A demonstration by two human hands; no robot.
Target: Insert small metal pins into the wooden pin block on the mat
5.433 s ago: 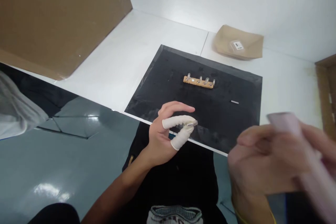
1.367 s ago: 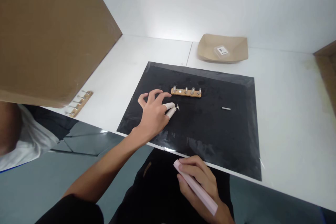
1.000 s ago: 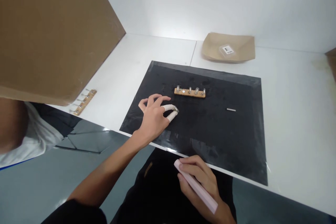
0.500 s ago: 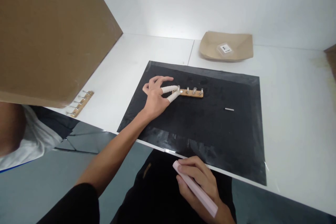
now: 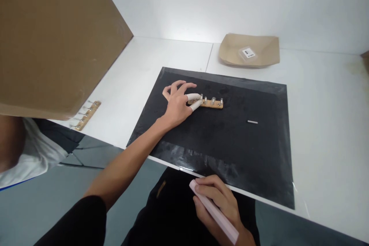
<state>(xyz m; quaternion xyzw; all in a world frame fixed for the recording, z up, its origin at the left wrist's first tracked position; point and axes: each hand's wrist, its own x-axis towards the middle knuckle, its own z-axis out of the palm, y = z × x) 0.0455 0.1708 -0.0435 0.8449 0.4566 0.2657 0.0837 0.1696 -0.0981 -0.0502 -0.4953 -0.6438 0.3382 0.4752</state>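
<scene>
My left hand [image 5: 178, 105] reaches over a small wooden strip [image 5: 210, 104], with white covers on its thumb and index finger. Those two fingertips pinch a small silvery piece [image 5: 201, 96] above the strip's left part, while the other fingers are spread. Several short, shiny upright pieces [image 5: 213, 101] stand along the rest of the strip; their exact kind is too small to tell. Below the table edge, over my lap, my right hand [image 5: 220, 203] is closed around a pale pink faceted stick [image 5: 215, 213], which slants down to the right.
The strip lies on a black mat [image 5: 230, 138]. A thin light rod [image 5: 252, 122] rests to its right. Behind is a brown paper tray [image 5: 230, 50] holding a clear labelled packet [image 5: 248, 54]. At left, a wooden strip with metal hooks [image 5: 88, 115] lies beside a brown panel [image 5: 57, 38]; a person's arm [image 5: 11, 142] is nearby.
My left hand has slid slightly right along the strip, the silvery piece moving with its fingertips. The white dot on the strip is now covered. My right hand keeps hold of the pink stick.
</scene>
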